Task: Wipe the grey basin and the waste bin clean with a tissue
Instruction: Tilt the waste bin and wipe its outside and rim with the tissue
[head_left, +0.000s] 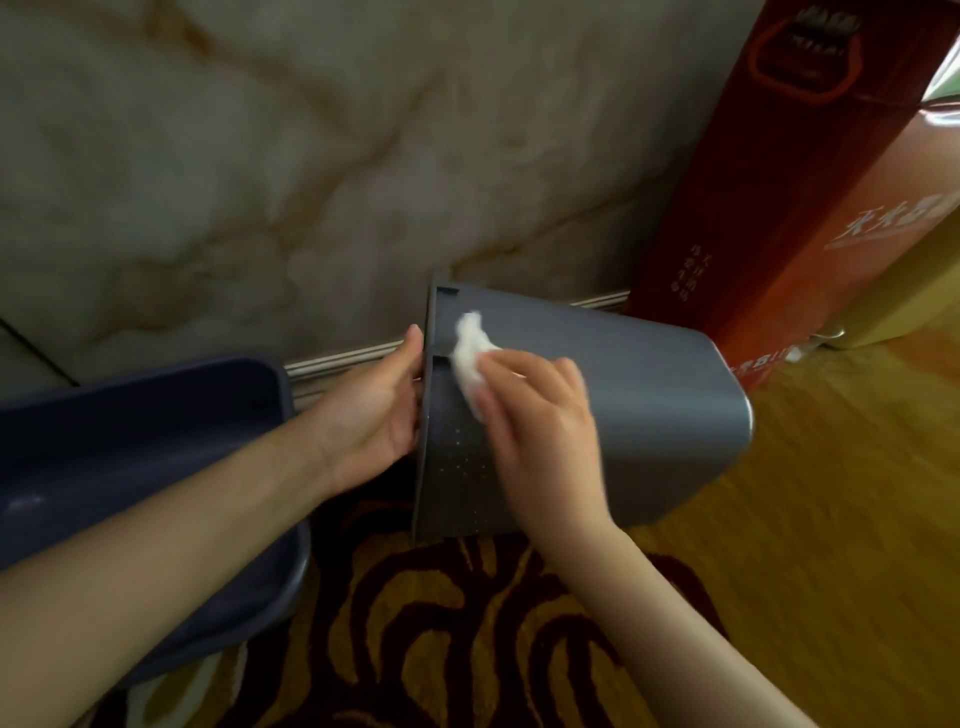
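Note:
The grey waste bin (654, 395) is tipped on its side in the middle, its open rim facing left and its closed bottom to the right. My left hand (376, 410) grips that rim, thumb on the outside. My right hand (540, 431) presses a crumpled white tissue (470, 358) against the bin's outer wall just right of the rim. The grey basin (135, 452) sits at the left, partly hidden under my left forearm.
A marbled wall with a metal skirting strip (343, 358) runs behind the bin. A tall red carton (800, 171) stands at the right against the wall. A brown and yellow patterned rug (467, 634) covers the floor below, with yellow flooring (852, 493) to the right.

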